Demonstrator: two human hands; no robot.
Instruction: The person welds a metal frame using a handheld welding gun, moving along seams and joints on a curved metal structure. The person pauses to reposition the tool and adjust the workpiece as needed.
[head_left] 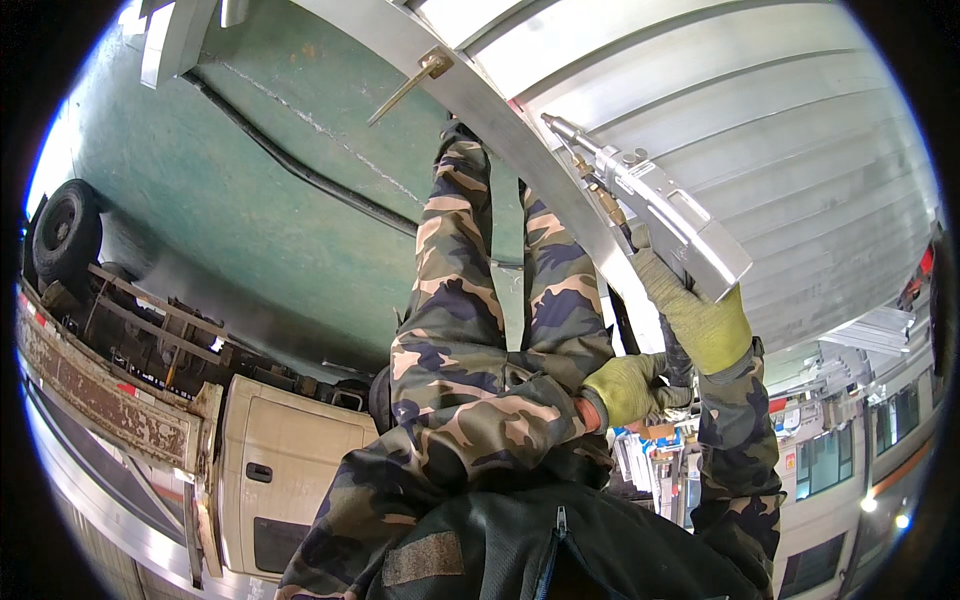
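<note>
My right hand (700, 325), in a yellow-green work glove, is wrapped round the grip of a silver welding gun (665, 210). The gun's narrow nozzle points up and left, close to a ribbed metal panel (740, 130) and its long edge beam (520, 150). I cannot tell whether the tip touches the metal. A thin feed tube with brass fittings (603, 198) runs along the gun's side. Lower down, my left hand (625, 388), gloved alike, is closed round a dark hose (677, 355) below the gun; its fingertips are partly hidden.
A metal rod (400, 95) sticks out from the beam. Behind my legs, a black cable (300, 175) lies across the green floor (260, 220). To the left stands a truck with a beige cab (290, 440) and a wheel (67, 230). Shelving with goods (650, 465) is at lower right.
</note>
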